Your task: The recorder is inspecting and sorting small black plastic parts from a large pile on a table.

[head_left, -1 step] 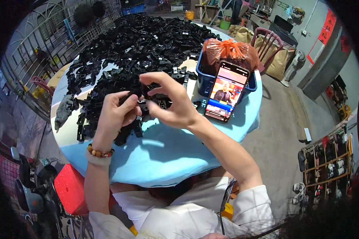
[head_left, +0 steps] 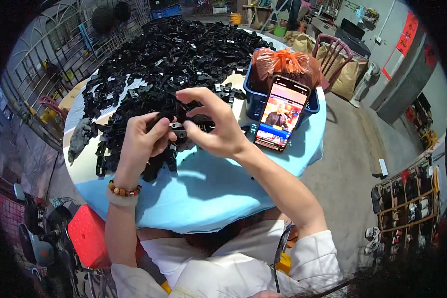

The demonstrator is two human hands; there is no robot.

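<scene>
My left hand (head_left: pixel 143 138), with a beaded bracelet (head_left: pixel 124 189) on its wrist, pinches a small black plastic part (head_left: pixel 160 119) between thumb and fingers. Just to its right, my right hand (head_left: pixel 212 123) curves in a C shape, thumb and forefinger apart. Dark pieces show behind that gap, and I see nothing clearly gripped there. Both hands are over the near edge of a large heap of black plastic parts (head_left: pixel 184 54), some with shiny metal bits. The heap lies on a round table under a pale blue cloth (head_left: pixel 198 198).
A lit phone (head_left: pixel 283 114) leans against a blue basket (head_left: pixel 253 97) holding an orange plastic bag (head_left: pixel 285 67), on the table's right. A grey rag (head_left: pixel 82 139) lies at the left edge. A red stool (head_left: pixel 88 236) stands below left, a shoe rack (head_left: pixel 407 213) at right.
My right hand's fingers and thumb have shifted very slightly beside the left hand. My left hand keeps its pinch in nearly the same spot.
</scene>
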